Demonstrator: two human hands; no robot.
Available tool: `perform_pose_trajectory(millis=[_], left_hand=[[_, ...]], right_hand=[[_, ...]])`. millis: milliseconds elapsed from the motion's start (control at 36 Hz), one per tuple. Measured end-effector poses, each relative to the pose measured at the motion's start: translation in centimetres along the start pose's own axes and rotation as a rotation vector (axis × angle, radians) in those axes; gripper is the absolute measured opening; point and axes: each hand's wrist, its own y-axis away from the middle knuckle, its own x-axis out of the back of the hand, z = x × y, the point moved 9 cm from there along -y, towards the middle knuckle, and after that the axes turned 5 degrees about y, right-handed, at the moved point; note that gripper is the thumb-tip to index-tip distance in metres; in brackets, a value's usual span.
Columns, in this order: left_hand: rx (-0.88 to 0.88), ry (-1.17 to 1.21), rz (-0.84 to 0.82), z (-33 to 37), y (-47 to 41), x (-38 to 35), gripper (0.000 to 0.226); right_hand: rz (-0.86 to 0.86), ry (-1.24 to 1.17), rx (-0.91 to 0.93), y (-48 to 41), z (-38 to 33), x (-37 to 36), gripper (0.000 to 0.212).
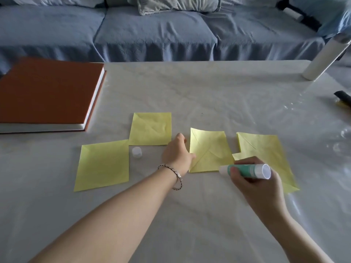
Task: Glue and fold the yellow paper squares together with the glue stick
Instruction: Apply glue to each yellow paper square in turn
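Note:
Several yellow paper squares lie on the table. One flat square (102, 165) is at the left and another (151, 129) sits behind it. A creased square (209, 149) lies in the middle, with a further one (266, 150) at the right. My left hand (177, 151) rests on the table, its thumb touching the middle square's left edge. My right hand (254, 184) grips a green glue stick (247, 170), uncapped, its white tip at the middle square's lower right corner. The white cap (137, 152) stands between the two left squares.
A large brown book (47, 93) lies at the table's back left. A white roll (322, 59) stands at the back right, and a dark object (343, 97) lies at the right edge. A blue sofa (152, 31) runs behind the plastic-covered table (190, 92).

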Motion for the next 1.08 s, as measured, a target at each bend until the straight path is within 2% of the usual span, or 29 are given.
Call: perform_pose_trajectory(millis=[194,278,333,472,583,750,889,1000,1083], left_hand=[[-0.064,0.111,0.059,-0.3,0.9,2.3,0.027],[-0.099,0.187,0.047,-0.5,1.8,3.8,0.03],[-0.113,0.244,-0.007,-0.8,3.0,4.5,0.036],[-0.093,0.262,-0.252,-2.3,7.5,4.2,0.059],[-0.038,0.306,-0.391,-4.7,11.0,2.9,0.071],[-0.048,0.116,-0.441,-7.1,13.8,1.2,0.039],[-0.068,-0.054,-0.431,-7.1,14.3,1.8,0.039],[-0.218,-0.392,-0.305,-6.3,13.8,3.0,0.04],[-0.476,-0.401,-0.126,-5.4,14.0,3.5,0.047]], right_hand=[[0.013,0.037,0.002,0.2,0.5,0.8,0.018],[0.035,0.05,0.002,0.2,0.5,1.8,0.016],[0.045,0.054,0.002,0.3,0.4,2.3,0.01],[0.041,0.073,0.016,0.9,0.3,2.8,0.021],[-0.003,0.074,0.013,1.6,0.5,1.9,0.009],[-0.079,0.081,-0.016,2.9,0.6,0.1,0.021],[-0.113,0.072,-0.035,3.7,0.8,-1.0,0.02],[-0.135,0.069,-0.051,4.1,1.0,-1.5,0.02],[-0.151,0.077,-0.052,4.4,1.2,-1.9,0.02]])
